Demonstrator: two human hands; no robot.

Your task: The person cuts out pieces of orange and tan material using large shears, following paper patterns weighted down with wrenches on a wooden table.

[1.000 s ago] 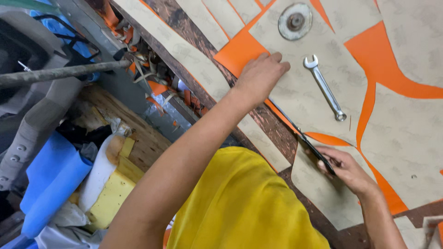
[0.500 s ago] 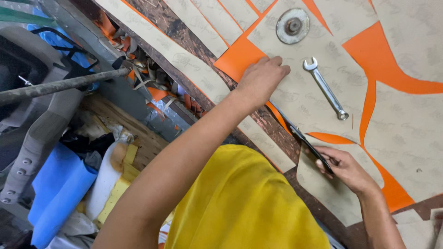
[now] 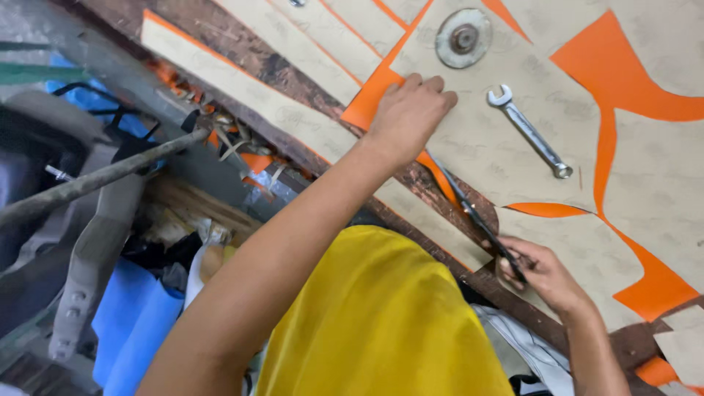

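The left hand (image 3: 411,110) is laid flat on a beige sheet (image 3: 506,139), with the fingers stretched toward 1 o'clock; its grip is released and nothing is held in it. The right hand (image 3: 543,275) is seen at about 4 o'clock from the left one, and its grip is clenched around the handles of dark scissors (image 3: 477,216). The blades are pointed toward 11 o'clock and lie along the lower edge of the beige sheet, between the two hands, where a narrow orange strip (image 3: 440,176) shows under the sheet.

The sheet lies on a dark wooden worktop (image 3: 257,62). Faint printed marks are spread over its beige surface, but they are too pale to be read. Around it, orange material (image 3: 631,88) is seen in bands and pointed shapes between other beige pieces. A long beige strip (image 3: 293,121) with an orange edge is placed at 9 o'clock from the left hand.

A round metal disc (image 3: 463,38) rests on the sheet at 1 o'clock from the left hand, close to the fingertips. A silver wrench (image 3: 529,132) lies on the sheet at 3 o'clock from that hand, apart from it.

A yellow shirt (image 3: 381,323) fills the bottom middle. At 8 o'clock, below the worktop, blue cloth (image 3: 136,323) and a rusty rod (image 3: 103,176) are seen.
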